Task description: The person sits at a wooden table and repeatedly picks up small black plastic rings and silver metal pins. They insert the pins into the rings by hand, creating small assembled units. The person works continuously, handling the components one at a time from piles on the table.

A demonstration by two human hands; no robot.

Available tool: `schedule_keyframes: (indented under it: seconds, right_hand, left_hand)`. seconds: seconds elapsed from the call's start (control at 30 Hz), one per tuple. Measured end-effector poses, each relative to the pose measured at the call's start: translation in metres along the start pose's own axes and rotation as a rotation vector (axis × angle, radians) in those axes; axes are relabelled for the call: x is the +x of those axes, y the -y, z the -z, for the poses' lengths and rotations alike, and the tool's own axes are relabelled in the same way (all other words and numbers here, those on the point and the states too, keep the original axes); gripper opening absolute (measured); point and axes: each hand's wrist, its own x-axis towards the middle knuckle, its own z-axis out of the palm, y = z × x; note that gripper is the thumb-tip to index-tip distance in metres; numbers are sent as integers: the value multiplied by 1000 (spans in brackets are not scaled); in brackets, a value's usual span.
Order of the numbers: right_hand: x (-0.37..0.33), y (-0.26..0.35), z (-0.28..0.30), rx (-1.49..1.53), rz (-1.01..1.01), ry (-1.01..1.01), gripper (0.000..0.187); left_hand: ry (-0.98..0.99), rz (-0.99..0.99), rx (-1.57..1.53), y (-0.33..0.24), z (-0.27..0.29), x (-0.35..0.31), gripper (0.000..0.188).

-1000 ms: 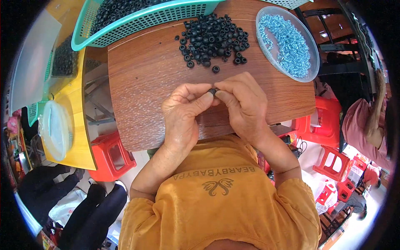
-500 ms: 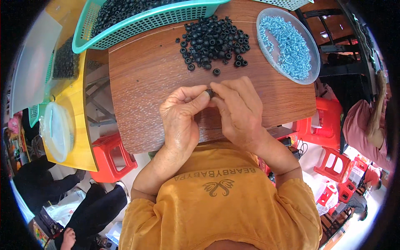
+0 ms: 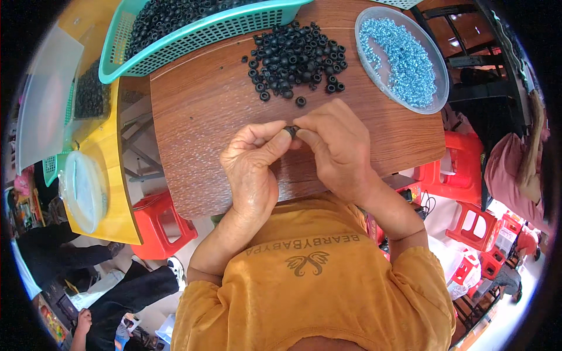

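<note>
Between my two hands, over the brown table [image 3: 205, 140], is a small black bead-like piece [image 3: 292, 131]. My left hand [image 3: 254, 164] pinches it between thumb and forefinger. From the other side my right hand [image 3: 342, 155] closes on it with thumb and fingertips, its remaining fingers curled. The fingertips cover most of the piece. Just beyond them lies a single round black piece [image 3: 301, 102] with a hole. Farther back is a heap of similar black pieces [image 3: 295, 58].
A teal basket [image 3: 187, 45] full of black pieces stands back left. Small clear blue pieces [image 3: 413, 70] fill a round clear tray [image 3: 443, 73] at back right. Red stools [image 3: 453, 169] flank the table. Other people [image 3: 515, 175] are on both sides.
The hands stay together at nearly the same place. My right thumb now shows against the piece, with the fingertips pressed closer. The whole view has shifted slightly.
</note>
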Motion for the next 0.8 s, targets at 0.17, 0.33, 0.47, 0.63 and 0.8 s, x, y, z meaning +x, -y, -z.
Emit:
schedule_keyframes:
  seconds: [0.17, 0.33, 0.47, 0.63, 0.8]
  right_hand:
    - [-6, 3, -9, -101, 70, -72, 29]
    - [-10, -2, -17, -197, 149, -149, 33]
    - [-11, -9, -23, -162, 161, -199, 32]
    - [-6, -8, -25, -163, 187, -253, 27]
    - [-5, -18, -32, -203, 212, -249, 19]
  left_hand:
    - [-70, 38, -23, -2, -3, 3, 13]
    - [-91, 41, -1, -2, -6, 4, 13]
    - [-105, -4, 62, 2, -6, 2, 12]
    - [-107, -28, 58, 1, -12, 3, 11]
    - [-129, -48, 76, 6, -13, 9, 11]
